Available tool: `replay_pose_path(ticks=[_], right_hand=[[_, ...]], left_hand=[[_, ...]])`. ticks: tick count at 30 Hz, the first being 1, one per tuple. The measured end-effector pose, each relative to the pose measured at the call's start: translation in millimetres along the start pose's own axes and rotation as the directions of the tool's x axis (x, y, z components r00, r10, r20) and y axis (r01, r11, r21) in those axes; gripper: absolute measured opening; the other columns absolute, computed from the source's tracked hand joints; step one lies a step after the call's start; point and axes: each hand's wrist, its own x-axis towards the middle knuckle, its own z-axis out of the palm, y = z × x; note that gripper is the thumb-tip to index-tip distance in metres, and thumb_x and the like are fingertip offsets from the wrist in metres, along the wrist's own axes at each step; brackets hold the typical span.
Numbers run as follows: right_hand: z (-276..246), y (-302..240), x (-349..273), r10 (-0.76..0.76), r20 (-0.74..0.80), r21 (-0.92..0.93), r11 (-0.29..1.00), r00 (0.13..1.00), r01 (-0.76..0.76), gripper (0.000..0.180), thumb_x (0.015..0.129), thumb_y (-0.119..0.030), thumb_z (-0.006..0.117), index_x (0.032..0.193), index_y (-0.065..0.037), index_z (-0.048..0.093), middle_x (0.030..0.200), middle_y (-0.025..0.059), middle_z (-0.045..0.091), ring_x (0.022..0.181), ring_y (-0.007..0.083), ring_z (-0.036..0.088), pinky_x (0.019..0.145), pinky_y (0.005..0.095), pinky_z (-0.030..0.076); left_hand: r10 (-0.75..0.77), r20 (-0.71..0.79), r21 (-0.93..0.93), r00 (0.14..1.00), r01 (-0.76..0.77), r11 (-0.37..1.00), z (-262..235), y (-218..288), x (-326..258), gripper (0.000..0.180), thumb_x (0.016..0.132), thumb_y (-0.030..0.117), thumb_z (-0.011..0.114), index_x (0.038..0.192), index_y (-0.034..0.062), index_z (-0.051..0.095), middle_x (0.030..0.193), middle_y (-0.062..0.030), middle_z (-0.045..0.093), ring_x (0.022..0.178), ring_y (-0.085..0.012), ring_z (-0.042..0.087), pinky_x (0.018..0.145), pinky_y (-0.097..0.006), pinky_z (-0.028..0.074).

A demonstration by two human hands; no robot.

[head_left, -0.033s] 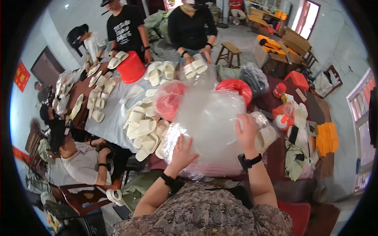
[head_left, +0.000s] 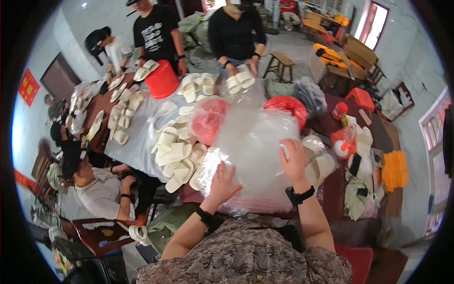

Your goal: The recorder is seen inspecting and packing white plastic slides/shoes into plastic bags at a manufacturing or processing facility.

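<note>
A stack of clear plastic bags (head_left: 257,154) lies on the table in front of me, its near edge looking pinkish. My left hand (head_left: 223,183) rests on its near left part with the fingers spread. On the right side of the stack my right hand (head_left: 292,160) lies open, fingers pointing away from me. Neither hand grips anything that I can see. Cream slippers (head_left: 176,154) are heaped just left of the stack. Close to my right hand, a pair of cream slippers (head_left: 322,166) lies in clear plastic.
Beyond the stack are a pink-red bag (head_left: 209,122) and a red plastic bag (head_left: 288,107). Across the table a person (head_left: 237,35) in black holds cream slippers (head_left: 240,81). A red bucket (head_left: 161,80) stands far left. A white bottle (head_left: 341,148) is at the right.
The whole view has shifted slightly. My right hand sits a little farther left on the bags; my left hand stays about where it was.
</note>
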Motion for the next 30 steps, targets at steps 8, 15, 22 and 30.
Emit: replay_pose_path(ticks=[8, 15, 22, 30], right_hand=[[51, -31, -46, 0.061, 0.548, -0.148, 0.989, 0.834, 0.025, 0.074, 0.067, -0.039, 0.082, 0.128, -0.01, 0.053, 0.13, 0.0164, 0.054, 0.121, 0.037, 0.051, 0.099, 0.0506, 0.041], [51, -31, -41, 0.188, 0.627, -0.187, 0.978, 0.756, -0.089, 0.084, 0.062, -0.041, 0.085, 0.133, -0.011, 0.05, 0.14, 0.0156, 0.046, 0.128, 0.0365, 0.045, 0.103, 0.0503, 0.037], [54, -39, -40, 0.168, 0.64, -0.178, 0.982, 0.749, -0.068, 0.087, 0.066, -0.042, 0.083, 0.139, -0.01, 0.047, 0.144, 0.016, 0.043, 0.132, 0.0359, 0.042, 0.107, 0.0499, 0.033], [46, -43, -42, 0.259, 0.639, -0.253, 0.96, 0.725, -0.119, 0.089, 0.068, -0.048, 0.079, 0.141, -0.011, 0.045, 0.148, 0.0153, 0.04, 0.135, 0.0348, 0.039, 0.11, 0.0494, 0.03]], left_hand=[[0.023, 0.035, -0.069, 0.999, -0.021, 0.997, -14, -6, 0, 0.088, 0.082, 0.059, 0.065, 0.15, 0.0136, 0.033, 0.152, -0.0305, 0.025, 0.138, -0.048, 0.028, 0.112, -0.051, 0.031], [-0.317, -0.289, -0.656, 0.903, 0.055, 0.753, -16, -103, 12, 0.055, 0.086, 0.02, 0.073, 0.135, 0.0076, 0.051, 0.129, -0.0141, 0.055, 0.115, -0.0275, 0.056, 0.088, -0.037, 0.05], [-0.747, -0.255, -0.471, 0.614, 0.596, 0.65, 39, -301, 33, 0.108, 0.071, 0.056, 0.079, 0.143, -0.0106, 0.031, 0.141, -0.0372, 0.038, 0.136, -0.0476, 0.032, 0.112, -0.049, 0.03], [-0.751, -0.014, -0.552, 0.66, 0.621, 0.557, 46, -349, 72, 0.081, 0.074, 0.037, 0.082, 0.13, -0.0112, 0.048, 0.104, -0.0211, 0.069, 0.092, -0.0307, 0.069, 0.079, -0.039, 0.054]])
